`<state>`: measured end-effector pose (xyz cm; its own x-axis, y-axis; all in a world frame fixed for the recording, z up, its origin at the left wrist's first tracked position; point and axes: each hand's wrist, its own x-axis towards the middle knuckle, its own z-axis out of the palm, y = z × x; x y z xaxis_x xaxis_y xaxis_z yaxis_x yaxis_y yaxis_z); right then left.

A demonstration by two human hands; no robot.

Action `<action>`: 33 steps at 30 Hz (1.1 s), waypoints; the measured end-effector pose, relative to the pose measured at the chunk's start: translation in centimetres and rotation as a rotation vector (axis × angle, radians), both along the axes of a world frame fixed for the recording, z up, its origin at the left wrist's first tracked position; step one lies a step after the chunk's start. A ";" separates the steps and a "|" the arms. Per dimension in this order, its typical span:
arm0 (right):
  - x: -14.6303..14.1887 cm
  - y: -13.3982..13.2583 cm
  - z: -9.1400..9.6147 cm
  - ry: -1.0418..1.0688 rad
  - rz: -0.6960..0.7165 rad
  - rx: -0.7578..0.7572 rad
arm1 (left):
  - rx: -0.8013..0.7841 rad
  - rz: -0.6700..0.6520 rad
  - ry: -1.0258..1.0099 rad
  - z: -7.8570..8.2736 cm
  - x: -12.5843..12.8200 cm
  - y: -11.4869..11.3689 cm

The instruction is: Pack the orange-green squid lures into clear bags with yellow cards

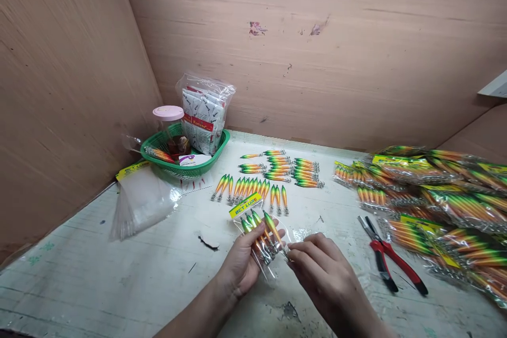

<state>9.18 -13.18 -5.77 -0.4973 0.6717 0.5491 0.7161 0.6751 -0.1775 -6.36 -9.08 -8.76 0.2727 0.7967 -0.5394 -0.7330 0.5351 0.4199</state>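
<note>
Clear bag (257, 224), labelled "BCT LURE", is gripped by left hand (241, 266) and pinched by right hand (320, 269), near the red pliers (390, 260).

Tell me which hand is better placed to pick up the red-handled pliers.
Right hand, probably: the red-handled metal pliers lie on its side, and it only pinches the end of the clear plastic packet of green-and-orange lures, which the left hand grips.

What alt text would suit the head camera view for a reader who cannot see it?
A left hand holds a clear packet of green-and-orange fishing lures while the right hand touches its lower end. Loose lures lie in rows beyond, with red pliers and filled packets to the right.
</note>
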 end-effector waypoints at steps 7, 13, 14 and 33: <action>-1.0 0.0 -0.2 0.087 -0.138 0.088 | 0.017 -0.024 0.009 0.3 0.0 -0.4; 1.4 3.8 0.6 0.298 -0.038 -0.283 | -0.018 0.003 -0.005 0.5 -0.1 -0.2; 2.1 5.0 0.3 0.301 -0.106 -0.295 | -0.019 0.015 -0.001 0.5 -0.1 -0.1; 7.1 -1.2 6.2 -0.079 0.308 -0.678 | -0.036 0.029 -0.017 0.1 -0.5 0.4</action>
<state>16.25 -14.36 0.39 -0.7384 0.6741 0.0190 0.5403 0.6082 -0.5815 -6.85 -8.68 -8.64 0.2592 0.7848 -0.5630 -0.7554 0.5279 0.3882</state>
